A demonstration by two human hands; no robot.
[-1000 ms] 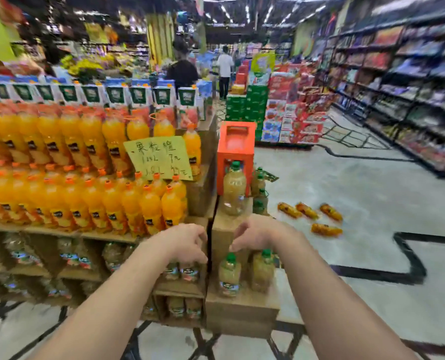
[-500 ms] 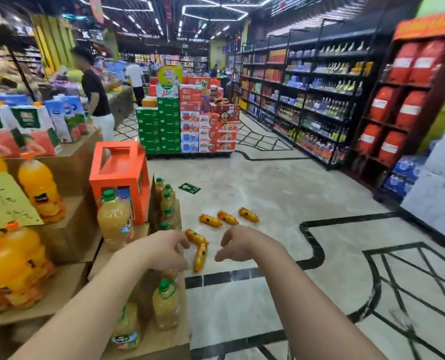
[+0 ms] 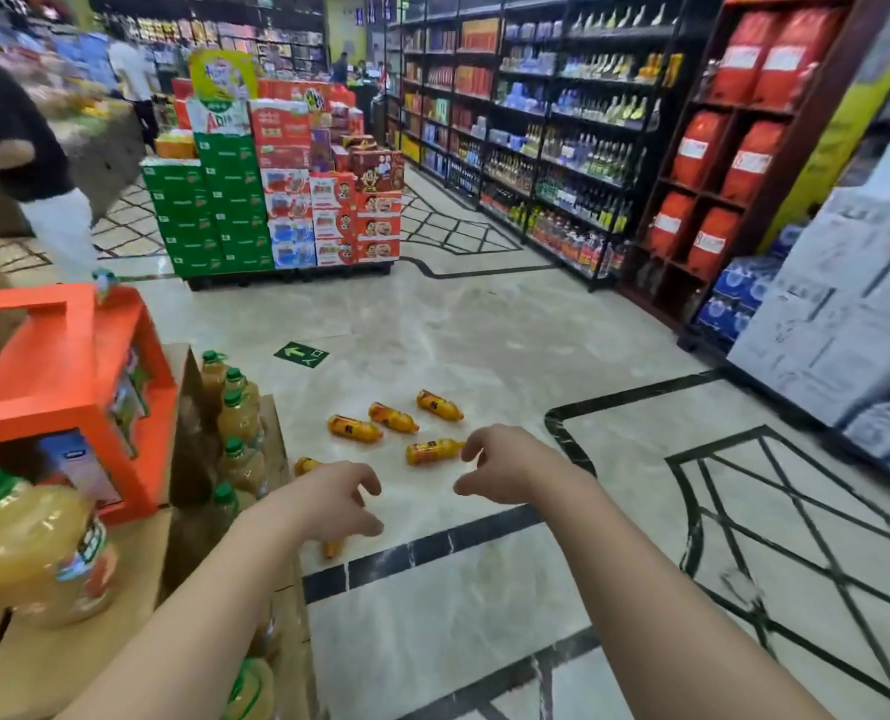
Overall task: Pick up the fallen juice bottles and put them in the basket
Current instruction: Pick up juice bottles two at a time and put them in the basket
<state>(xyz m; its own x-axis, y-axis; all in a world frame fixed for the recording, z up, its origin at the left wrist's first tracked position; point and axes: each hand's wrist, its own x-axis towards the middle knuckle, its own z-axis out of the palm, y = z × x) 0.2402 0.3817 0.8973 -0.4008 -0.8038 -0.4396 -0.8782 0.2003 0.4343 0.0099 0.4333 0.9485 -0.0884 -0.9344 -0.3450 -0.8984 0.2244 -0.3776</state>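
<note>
Several small orange juice bottles lie on their sides on the marble floor ahead: three in a row (image 3: 393,417) and one nearer (image 3: 432,452). Another bottle (image 3: 305,465) shows just above my left hand, and a sixth (image 3: 332,549) pokes out beneath it. My left hand (image 3: 336,498) and my right hand (image 3: 505,462) are both stretched forward, fingers loosely curled, holding nothing. An orange basket (image 3: 63,371) stands on the cardboard display at the left.
Large green-capped juice bottles (image 3: 32,548) stand on the cardboard display (image 3: 84,646) at my left. A stack of green and red boxes (image 3: 276,200) sits mid-aisle. Shelves (image 3: 562,148) line the right. White cartons (image 3: 837,314) are stacked at far right. A person (image 3: 27,163) stands at the left.
My view has swung right, from the orange juice shelves to the open aisle floor. The fallen bottles now sit nearer the centre. Both hands stay out in front, holding nothing.
</note>
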